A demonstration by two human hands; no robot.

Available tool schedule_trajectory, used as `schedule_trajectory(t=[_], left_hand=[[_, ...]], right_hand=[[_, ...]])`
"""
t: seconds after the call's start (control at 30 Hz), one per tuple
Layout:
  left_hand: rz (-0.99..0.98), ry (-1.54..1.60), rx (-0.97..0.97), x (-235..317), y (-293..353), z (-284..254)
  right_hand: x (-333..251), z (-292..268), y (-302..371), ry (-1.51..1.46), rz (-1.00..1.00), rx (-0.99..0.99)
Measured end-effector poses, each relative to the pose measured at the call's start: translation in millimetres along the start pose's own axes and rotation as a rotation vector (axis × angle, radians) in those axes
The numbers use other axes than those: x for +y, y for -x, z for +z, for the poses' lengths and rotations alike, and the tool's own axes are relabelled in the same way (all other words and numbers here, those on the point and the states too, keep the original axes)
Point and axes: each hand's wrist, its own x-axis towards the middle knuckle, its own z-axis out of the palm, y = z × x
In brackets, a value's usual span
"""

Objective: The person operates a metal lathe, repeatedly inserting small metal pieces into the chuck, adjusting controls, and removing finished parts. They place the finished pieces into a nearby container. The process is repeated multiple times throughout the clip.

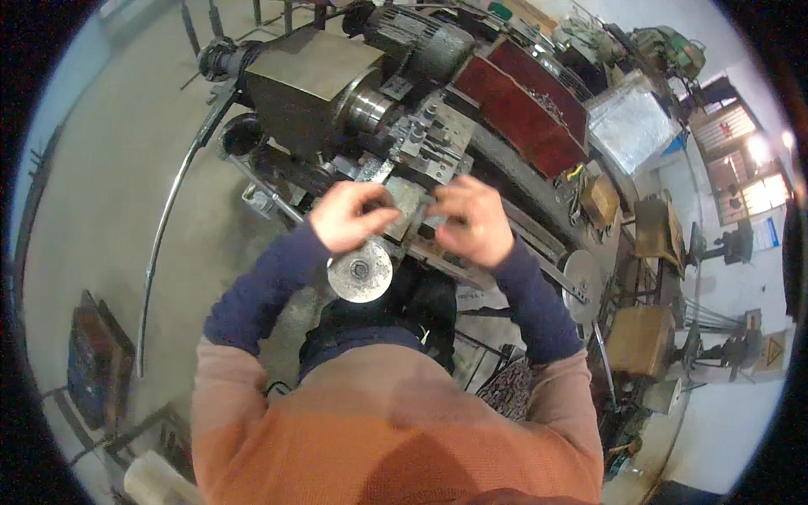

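Note:
Both hands are over the carriage of a metal lathe (316,67). My left hand (349,217) is just above a round silver handwheel (360,273); its fingers are curled, with a gap to the thumb and nothing visible between them. To its right, my right hand (473,220) has bent fingers smeared by motion. A small dark grey piece (419,215) shows beside its fingertips, and I cannot make out whether they grip it. Beyond the hands are the tool post (433,143), with bolts and metal blocks, and the shiny spindle (370,111).
A dark red tray (522,105) with metal chips lies behind the lathe bed, near a ribbed motor (418,42). A long metal lever (175,198) slants down on the left. A second handwheel (582,282) is at right. Wooden boxes (641,341) stand along the right wall.

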Motion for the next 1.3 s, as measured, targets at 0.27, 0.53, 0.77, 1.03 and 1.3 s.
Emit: schedule_trajectory(t=[0.27,0.53,0.77,1.03,1.3], left_hand=[[-0.169,-0.168,0.637,-40.8,91.2,-134.6],[-0.591,-0.917,0.726,-110.4,226.0,-211.4],[-0.778,-1.006,0.552,-119.6,229.8,-196.3],[-1.141,-1.297,0.366,-152.6,222.5,-279.3],[-1.388,-1.189,0.597,-197.8,199.5,-383.4]], right_hand=[[69.7,47.9,-109.4,0.631,0.339,-0.314],[81.6,65.2,-126.1,0.621,0.438,-0.414],[72.7,59.9,-133.6,0.610,0.415,-0.508],[90.3,64.2,-118.4,0.560,0.286,-0.423],[88.1,61.1,-116.9,0.547,0.248,-0.386]])
